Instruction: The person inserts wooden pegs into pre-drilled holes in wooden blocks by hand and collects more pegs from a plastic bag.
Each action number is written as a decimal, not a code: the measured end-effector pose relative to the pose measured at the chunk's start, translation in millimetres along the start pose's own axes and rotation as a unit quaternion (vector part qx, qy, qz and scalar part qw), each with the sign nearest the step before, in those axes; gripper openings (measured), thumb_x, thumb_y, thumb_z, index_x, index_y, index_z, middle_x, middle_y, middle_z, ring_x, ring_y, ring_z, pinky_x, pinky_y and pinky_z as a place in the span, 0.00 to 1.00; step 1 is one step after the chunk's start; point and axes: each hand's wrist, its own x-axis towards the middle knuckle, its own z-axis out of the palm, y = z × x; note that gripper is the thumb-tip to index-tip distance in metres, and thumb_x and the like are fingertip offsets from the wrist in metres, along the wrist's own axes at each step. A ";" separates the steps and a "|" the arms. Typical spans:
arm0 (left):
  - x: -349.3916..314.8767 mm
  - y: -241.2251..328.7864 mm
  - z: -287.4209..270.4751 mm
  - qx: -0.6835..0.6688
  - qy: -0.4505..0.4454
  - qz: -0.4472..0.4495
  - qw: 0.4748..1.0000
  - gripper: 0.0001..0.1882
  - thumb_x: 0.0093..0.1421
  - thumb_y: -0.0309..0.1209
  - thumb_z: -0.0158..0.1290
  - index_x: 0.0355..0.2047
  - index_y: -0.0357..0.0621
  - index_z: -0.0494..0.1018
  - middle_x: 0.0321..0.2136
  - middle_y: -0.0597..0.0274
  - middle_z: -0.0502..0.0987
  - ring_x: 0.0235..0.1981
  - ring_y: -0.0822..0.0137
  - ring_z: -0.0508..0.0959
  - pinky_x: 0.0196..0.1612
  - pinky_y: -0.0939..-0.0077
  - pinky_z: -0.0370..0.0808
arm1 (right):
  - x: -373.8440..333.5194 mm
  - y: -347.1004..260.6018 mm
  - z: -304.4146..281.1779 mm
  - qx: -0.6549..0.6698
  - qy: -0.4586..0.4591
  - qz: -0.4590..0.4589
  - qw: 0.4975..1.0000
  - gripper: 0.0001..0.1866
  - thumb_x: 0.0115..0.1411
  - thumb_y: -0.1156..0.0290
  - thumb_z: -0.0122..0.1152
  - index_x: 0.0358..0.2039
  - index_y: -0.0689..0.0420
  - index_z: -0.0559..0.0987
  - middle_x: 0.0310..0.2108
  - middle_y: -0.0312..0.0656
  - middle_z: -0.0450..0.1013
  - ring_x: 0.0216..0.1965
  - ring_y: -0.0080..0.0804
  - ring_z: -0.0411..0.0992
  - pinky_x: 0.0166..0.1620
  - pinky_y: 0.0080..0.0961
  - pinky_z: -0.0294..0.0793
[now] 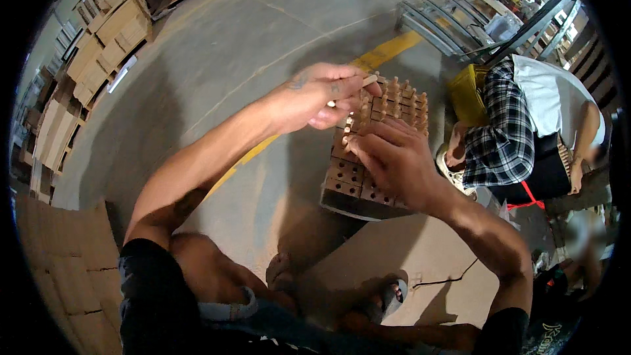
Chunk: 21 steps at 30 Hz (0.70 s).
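In front of me stands a stack of wooden blocks [341, 189] with round holes in their tops. Several short wooden dowels [396, 97] stand upright in the holes of the far and right part, while the near rows have open holes. Above the left far edge, my left hand [322, 95] is closed around a few loose dowels [370, 80], whose ends stick out past the fingers. My right hand [399, 161] reaches over the blocks from the right, its thumb and fingertips pinched at a dowel [346, 139] on the left edge. The right palm hides the middle of the blocks.
To the right a seated person in checked trousers [497, 128] works beside a yellow crate [468, 94]. Metal frames [437, 26] lie beyond. Stacked cardboard [108, 39] lines the left, with more cardboard [66, 269] near my left arm. A cardboard sheet [394, 250] lies underfoot.
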 end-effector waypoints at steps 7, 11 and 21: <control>-2.8 3.6 6.5 0.080 -0.044 0.109 0.990 0.15 0.71 0.35 0.42 0.49 0.35 0.68 0.23 0.68 0.68 0.13 0.86 0.57 0.17 0.89 0.53 | -0.2 -1.4 7.7 -0.055 0.001 -0.042 0.998 0.16 0.45 0.73 0.62 0.37 0.54 0.74 0.36 0.38 0.71 0.40 0.37 0.71 0.43 0.35 0.68; 2.2 -0.1 8.6 0.085 -0.062 0.150 0.983 0.17 0.70 0.37 0.43 0.49 0.34 0.67 0.23 0.64 0.71 0.13 0.84 0.58 0.18 0.88 0.55 | -4.2 -1.2 10.9 -0.033 0.038 -0.054 0.997 0.16 0.45 0.72 0.62 0.36 0.54 0.73 0.35 0.38 0.69 0.40 0.37 0.71 0.43 0.35 0.69; 17.4 -2.1 14.2 0.048 -0.077 0.143 0.986 0.17 0.70 0.37 0.41 0.47 0.33 0.68 0.23 0.58 0.71 0.13 0.83 0.58 0.19 0.88 0.55 | -3.2 -8.9 15.1 -0.073 -0.011 -0.052 0.996 0.13 0.47 0.70 0.61 0.35 0.54 0.73 0.37 0.40 0.69 0.44 0.39 0.70 0.47 0.37 0.69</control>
